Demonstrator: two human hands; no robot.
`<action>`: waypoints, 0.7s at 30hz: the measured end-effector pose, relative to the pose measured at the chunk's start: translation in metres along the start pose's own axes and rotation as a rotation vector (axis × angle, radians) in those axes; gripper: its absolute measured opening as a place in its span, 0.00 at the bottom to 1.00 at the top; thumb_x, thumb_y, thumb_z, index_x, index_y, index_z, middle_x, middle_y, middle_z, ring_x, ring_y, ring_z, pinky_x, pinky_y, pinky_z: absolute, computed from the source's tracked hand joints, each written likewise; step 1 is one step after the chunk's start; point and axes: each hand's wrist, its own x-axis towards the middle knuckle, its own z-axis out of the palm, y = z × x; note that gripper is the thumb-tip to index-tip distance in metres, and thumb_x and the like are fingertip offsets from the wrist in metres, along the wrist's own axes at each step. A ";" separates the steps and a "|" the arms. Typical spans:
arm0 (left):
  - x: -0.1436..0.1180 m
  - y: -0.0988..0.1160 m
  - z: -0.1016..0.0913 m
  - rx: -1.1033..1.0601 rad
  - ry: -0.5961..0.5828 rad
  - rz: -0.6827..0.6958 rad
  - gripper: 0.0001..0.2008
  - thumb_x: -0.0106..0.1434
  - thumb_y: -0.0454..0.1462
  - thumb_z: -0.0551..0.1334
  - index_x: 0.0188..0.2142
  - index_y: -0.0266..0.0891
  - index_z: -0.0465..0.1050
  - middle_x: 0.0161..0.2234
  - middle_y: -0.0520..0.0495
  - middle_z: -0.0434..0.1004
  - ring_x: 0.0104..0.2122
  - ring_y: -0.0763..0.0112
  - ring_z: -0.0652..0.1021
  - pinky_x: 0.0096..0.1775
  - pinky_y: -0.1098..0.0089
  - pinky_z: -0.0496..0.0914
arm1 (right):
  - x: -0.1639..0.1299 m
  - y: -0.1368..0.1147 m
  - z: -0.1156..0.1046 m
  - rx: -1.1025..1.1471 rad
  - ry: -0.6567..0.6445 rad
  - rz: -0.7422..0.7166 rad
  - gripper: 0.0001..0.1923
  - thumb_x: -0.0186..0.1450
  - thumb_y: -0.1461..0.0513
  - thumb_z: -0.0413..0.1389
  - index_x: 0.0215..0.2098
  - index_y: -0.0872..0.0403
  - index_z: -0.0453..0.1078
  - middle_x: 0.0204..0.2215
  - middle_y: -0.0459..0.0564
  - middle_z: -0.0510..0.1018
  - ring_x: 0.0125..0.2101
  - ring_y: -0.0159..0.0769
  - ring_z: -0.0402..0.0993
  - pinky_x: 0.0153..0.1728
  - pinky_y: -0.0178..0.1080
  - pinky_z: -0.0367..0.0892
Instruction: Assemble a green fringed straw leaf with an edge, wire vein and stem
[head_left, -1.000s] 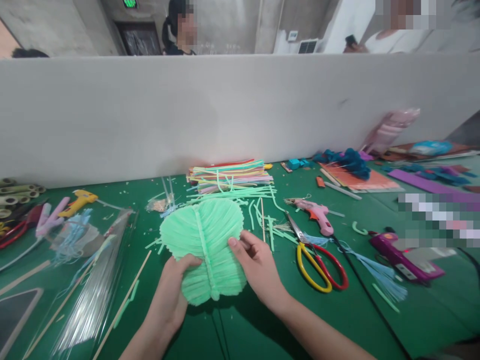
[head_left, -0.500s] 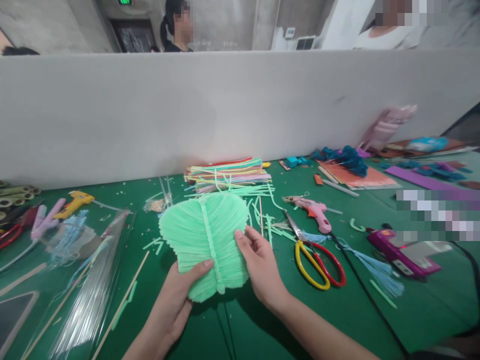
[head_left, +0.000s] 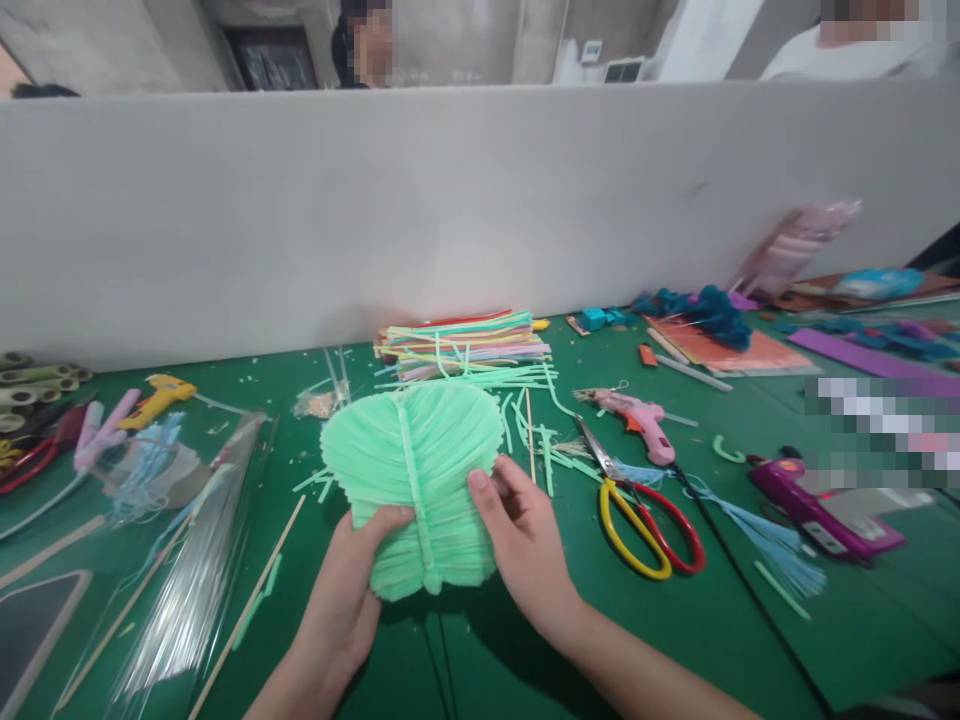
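The green leaf (head_left: 420, 470), built from many thin strips fixed along a ribbed spine, is being held up just above the table (head_left: 675, 640), tilted toward the camera. The left hand (head_left: 349, 590) is gripping its lower left edge with the thumb pressed on the front, and the right hand (head_left: 525, 540) is pinching its right edge, thumb on the front and fingers behind. Both hands are closed on the leaf.

The strips look soft and lightly bonded, so squeezing or bending the leaf across its spine is likely to crease it or pull strips loose. Lowering it carelessly could catch it on the cut green scraps (head_left: 536, 440) lying just beyond, or on the stack of coloured strips (head_left: 465, 345) behind. The scissors (head_left: 637, 510) are lying open near the right wrist, and the pink glue gun (head_left: 634, 418) with its cord is lying further right; a sweeping forearm could knock either.
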 end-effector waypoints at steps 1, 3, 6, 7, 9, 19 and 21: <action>0.000 0.000 0.001 -0.001 -0.006 0.005 0.30 0.50 0.35 0.70 0.54 0.37 0.70 0.43 0.42 0.81 0.41 0.55 0.80 0.40 0.62 0.76 | 0.000 -0.001 0.000 -0.016 0.012 -0.010 0.17 0.64 0.51 0.55 0.26 0.52 0.58 0.20 0.40 0.55 0.21 0.27 0.50 0.20 0.31 0.52; -0.001 0.000 0.004 -0.006 -0.012 0.013 0.29 0.50 0.35 0.70 0.53 0.36 0.70 0.42 0.42 0.81 0.41 0.55 0.80 0.40 0.63 0.76 | -0.001 -0.003 0.000 -0.046 0.038 -0.028 0.18 0.64 0.50 0.55 0.25 0.52 0.56 0.20 0.40 0.54 0.21 0.28 0.49 0.20 0.31 0.51; -0.001 -0.001 0.005 -0.013 0.017 0.003 0.28 0.50 0.35 0.70 0.51 0.36 0.72 0.41 0.43 0.82 0.39 0.56 0.81 0.39 0.63 0.76 | 0.000 -0.003 0.000 -0.063 0.049 -0.043 0.18 0.63 0.50 0.55 0.25 0.52 0.57 0.20 0.40 0.55 0.21 0.28 0.48 0.20 0.32 0.51; 0.000 -0.001 0.005 -0.018 0.028 -0.008 0.27 0.50 0.35 0.70 0.51 0.35 0.72 0.40 0.43 0.82 0.39 0.56 0.81 0.39 0.63 0.76 | 0.000 -0.003 0.000 -0.058 0.045 -0.043 0.18 0.63 0.50 0.55 0.25 0.52 0.58 0.20 0.40 0.55 0.21 0.28 0.48 0.20 0.32 0.51; 0.001 -0.001 0.004 -0.029 0.036 -0.024 0.28 0.50 0.34 0.69 0.52 0.35 0.72 0.39 0.44 0.82 0.38 0.57 0.81 0.39 0.63 0.76 | 0.000 -0.002 0.001 -0.030 0.028 -0.029 0.17 0.63 0.50 0.55 0.26 0.52 0.59 0.20 0.40 0.56 0.21 0.28 0.49 0.20 0.31 0.52; -0.001 0.001 0.002 -0.084 -0.091 -0.078 0.35 0.50 0.29 0.69 0.58 0.39 0.65 0.47 0.42 0.79 0.44 0.55 0.80 0.44 0.60 0.76 | 0.003 0.006 -0.001 0.056 0.036 0.025 0.14 0.64 0.51 0.55 0.30 0.52 0.65 0.24 0.43 0.66 0.25 0.30 0.60 0.25 0.32 0.60; -0.002 0.000 0.002 -0.080 -0.077 -0.071 0.34 0.50 0.30 0.69 0.57 0.39 0.66 0.47 0.41 0.79 0.44 0.54 0.79 0.43 0.60 0.76 | 0.004 0.006 -0.001 0.082 0.036 0.026 0.13 0.64 0.51 0.55 0.33 0.52 0.67 0.26 0.44 0.70 0.26 0.32 0.63 0.27 0.32 0.62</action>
